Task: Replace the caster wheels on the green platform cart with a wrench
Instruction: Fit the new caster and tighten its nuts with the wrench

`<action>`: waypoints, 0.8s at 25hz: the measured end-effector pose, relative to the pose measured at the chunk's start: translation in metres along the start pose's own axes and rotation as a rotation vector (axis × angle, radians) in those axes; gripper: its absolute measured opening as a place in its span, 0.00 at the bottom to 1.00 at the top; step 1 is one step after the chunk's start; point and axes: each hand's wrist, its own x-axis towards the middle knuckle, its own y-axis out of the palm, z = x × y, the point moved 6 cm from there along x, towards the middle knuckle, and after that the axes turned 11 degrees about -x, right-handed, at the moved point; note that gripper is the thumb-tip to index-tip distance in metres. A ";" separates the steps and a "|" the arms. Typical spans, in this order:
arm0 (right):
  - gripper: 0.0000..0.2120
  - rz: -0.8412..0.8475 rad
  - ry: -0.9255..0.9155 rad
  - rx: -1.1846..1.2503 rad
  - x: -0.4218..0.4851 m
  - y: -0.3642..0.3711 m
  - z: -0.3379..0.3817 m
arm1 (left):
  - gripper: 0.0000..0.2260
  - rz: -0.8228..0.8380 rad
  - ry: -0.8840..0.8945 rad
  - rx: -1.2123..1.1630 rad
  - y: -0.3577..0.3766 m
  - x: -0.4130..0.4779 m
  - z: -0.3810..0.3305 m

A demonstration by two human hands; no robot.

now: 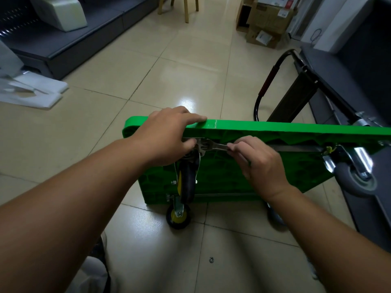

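Wrench [215,146] in right hand [260,163], left hand [169,136] round cart [275,125]

Glossy beige floor tiles [105,115] carry white foam sheets [31,96] at the left, stacked brown cardboard boxes [268,20] far back, pale wooden chair legs [186,9] beside them, and a small metal washer [211,259] in the foreground.

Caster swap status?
Done: green cart tipped on edge, underside exposed. In hand: right hand holds wrench at upper yellow-hub caster mount; left hand holds the cart's edge. Left: grey caster looks a different type, maybe not yet swapped.
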 end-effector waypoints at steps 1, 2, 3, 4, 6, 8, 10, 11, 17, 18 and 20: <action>0.06 0.022 0.111 0.107 -0.009 0.009 0.000 | 0.26 -0.002 -0.001 -0.002 0.001 0.000 0.000; 0.04 0.048 0.254 0.244 -0.017 0.018 0.002 | 0.26 -0.004 -0.002 -0.001 0.001 -0.001 0.000; 0.03 0.073 0.422 0.398 -0.024 0.028 0.005 | 0.26 -0.006 -0.005 0.000 0.001 0.000 -0.001; 0.04 0.091 0.592 0.539 -0.031 0.038 0.011 | 0.26 -0.008 -0.010 0.000 0.001 0.000 -0.001; 0.06 0.106 0.856 0.752 -0.040 0.056 0.027 | 0.26 -0.011 -0.019 0.002 0.001 0.001 -0.002; 0.07 0.104 0.988 0.911 -0.042 0.068 0.042 | 0.26 -0.007 -0.021 0.003 0.001 0.000 -0.004; 0.05 0.112 1.038 1.026 -0.040 0.072 0.053 | 0.26 -0.007 -0.022 -0.001 0.000 -0.001 -0.004; 0.05 0.127 1.054 1.062 -0.041 0.073 0.056 | 0.26 -0.005 -0.023 0.000 0.000 -0.001 -0.003; 0.04 0.577 0.908 0.819 -0.090 0.068 0.034 | 0.26 0.008 -0.013 0.006 0.000 -0.001 -0.001; 0.03 0.629 0.780 0.667 -0.092 0.058 0.025 | 0.26 0.010 -0.013 0.008 0.000 0.000 0.000; 0.04 0.545 0.484 0.397 -0.076 0.029 0.008 | 0.26 0.010 -0.014 0.007 0.000 0.000 0.001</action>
